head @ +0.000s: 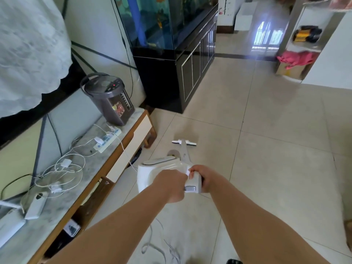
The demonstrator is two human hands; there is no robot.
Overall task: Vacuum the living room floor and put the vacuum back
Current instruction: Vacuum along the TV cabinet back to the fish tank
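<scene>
A white stick vacuum [162, 168] stands on the beige tiled floor [266, 149] in front of me, its floor head [183, 142] resting on the tiles near the TV stand's corner. My left hand [171, 185] grips the rear of the vacuum body from the left. My right hand [203, 178] is wrapped around the white handle block at the back. A white cord [163, 242] trails in loops on the floor below my arms.
A low TV stand [122, 149] runs along the left, carrying a grey electric kettle pot [110, 98], power strip [107, 140] and cables. A fish tank on a black cabinet [190, 77] stands ahead. White shelving [304, 44] is at the far right.
</scene>
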